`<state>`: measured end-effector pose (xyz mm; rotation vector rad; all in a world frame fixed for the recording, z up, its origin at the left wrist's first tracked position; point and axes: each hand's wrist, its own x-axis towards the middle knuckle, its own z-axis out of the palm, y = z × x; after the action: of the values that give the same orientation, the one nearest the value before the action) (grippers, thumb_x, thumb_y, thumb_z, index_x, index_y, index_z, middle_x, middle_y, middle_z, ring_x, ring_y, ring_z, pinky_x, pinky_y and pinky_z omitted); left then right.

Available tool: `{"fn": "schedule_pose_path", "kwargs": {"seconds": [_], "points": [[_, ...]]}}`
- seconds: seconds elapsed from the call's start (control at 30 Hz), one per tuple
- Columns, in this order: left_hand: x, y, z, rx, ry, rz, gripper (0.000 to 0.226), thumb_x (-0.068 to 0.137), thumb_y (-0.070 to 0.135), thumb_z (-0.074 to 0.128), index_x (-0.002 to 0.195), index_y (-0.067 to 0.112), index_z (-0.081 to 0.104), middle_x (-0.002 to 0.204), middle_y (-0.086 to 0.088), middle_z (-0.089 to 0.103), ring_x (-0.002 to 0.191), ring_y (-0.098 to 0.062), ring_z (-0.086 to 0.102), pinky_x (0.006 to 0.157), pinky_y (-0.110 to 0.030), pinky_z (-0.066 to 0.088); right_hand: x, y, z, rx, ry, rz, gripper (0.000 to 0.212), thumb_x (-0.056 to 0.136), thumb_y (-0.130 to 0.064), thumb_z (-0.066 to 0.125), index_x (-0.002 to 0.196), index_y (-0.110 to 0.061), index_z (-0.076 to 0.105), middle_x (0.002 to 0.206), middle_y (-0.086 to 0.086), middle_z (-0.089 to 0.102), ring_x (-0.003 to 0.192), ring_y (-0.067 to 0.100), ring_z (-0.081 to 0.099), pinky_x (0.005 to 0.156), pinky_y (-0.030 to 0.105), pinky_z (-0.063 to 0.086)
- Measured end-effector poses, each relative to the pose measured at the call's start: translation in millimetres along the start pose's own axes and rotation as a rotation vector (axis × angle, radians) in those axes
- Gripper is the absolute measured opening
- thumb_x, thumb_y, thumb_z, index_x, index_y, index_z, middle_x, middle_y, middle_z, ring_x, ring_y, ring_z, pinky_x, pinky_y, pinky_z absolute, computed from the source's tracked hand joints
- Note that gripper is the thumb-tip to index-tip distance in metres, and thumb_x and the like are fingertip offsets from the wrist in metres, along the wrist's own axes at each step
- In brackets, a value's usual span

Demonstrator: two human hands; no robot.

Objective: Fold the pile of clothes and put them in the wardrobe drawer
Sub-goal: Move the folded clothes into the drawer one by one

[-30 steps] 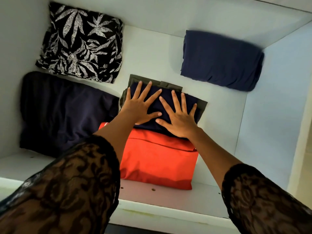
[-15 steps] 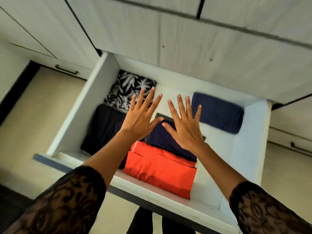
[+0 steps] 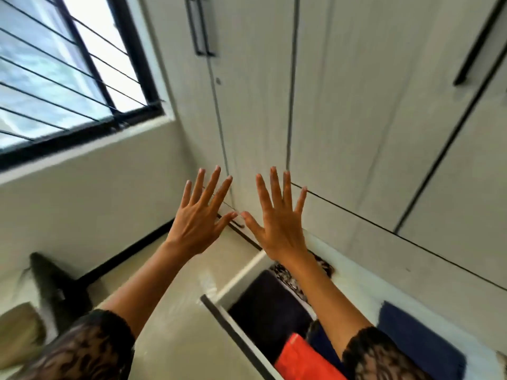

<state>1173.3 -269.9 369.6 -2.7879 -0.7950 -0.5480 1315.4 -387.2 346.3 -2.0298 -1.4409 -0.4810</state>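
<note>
My left hand (image 3: pixel 201 215) and my right hand (image 3: pixel 278 218) are raised side by side in front of the wardrobe, fingers spread and straight, holding nothing. Below them, at the lower right, the white wardrobe drawer (image 3: pixel 236 333) stands pulled out. Inside it lie folded clothes: a black garment (image 3: pixel 269 305), an orange one (image 3: pixel 299 360), a navy one (image 3: pixel 417 338) and a black-and-white leaf-print piece (image 3: pixel 288 278), partly hidden by my right forearm.
White wardrobe doors (image 3: pixel 343 105) with black handles (image 3: pixel 200 26) fill the upper right. A barred window (image 3: pixel 63 67) is at the upper left. A dark blurred object (image 3: pixel 57 286) stands on the pale floor (image 3: pixel 170 311) at the lower left.
Both hands have lifted off the navy folded garment in the drawer and risen high above it. The view has swung up from the drawer to the wardrobe doors and window.
</note>
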Motion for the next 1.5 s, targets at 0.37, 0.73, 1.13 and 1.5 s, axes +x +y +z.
{"fn": "schedule_pose_path", "kwargs": {"seconds": [0.37,0.73,1.13,1.5], "points": [[-169,-225,-189,0.383,0.174,-0.304,0.069,0.093,0.061,0.016,0.149,0.022,0.003,0.157,-0.011,0.004,0.143,-0.028,-0.005,0.115,-0.050,0.002,78,-324,13,0.235,0.142,-0.430,0.072,0.091,-0.065,0.015,0.147,-0.019,0.013,0.156,0.013,0.012,0.143,0.028,-0.003,0.108,0.063,-0.004],[-342,-330,-206,0.394,0.075,-0.739,0.070,0.092,0.060,0.014,0.148,0.020,0.001,0.156,-0.010,0.002,0.143,-0.030,-0.002,0.114,-0.053,0.006,63,-509,112,0.402,0.015,-0.891,0.067,0.095,-0.057,0.016,0.149,-0.019,0.003,0.155,0.011,0.008,0.143,0.025,-0.008,0.112,0.058,0.005],[-404,-463,-53,0.166,-0.074,-1.319,0.078,0.087,0.062,0.009,0.138,0.012,-0.023,0.148,-0.003,-0.027,0.138,-0.024,-0.025,0.113,-0.039,-0.013,83,-622,368,0.132,-0.370,-1.596,0.116,0.073,-0.055,0.066,0.148,-0.015,-0.013,0.153,0.012,0.011,0.141,0.029,0.014,0.110,0.053,0.023],[-458,-570,207,-0.233,-0.278,-1.839,0.087,0.095,0.047,0.039,0.144,0.009,-0.022,0.153,-0.009,-0.024,0.140,-0.027,-0.023,0.114,-0.040,-0.008,22,-671,653,0.064,-0.599,-2.011,0.137,0.050,-0.051,0.084,0.150,-0.016,-0.003,0.153,0.013,0.019,0.140,0.032,0.021,0.109,0.055,0.025]]}}
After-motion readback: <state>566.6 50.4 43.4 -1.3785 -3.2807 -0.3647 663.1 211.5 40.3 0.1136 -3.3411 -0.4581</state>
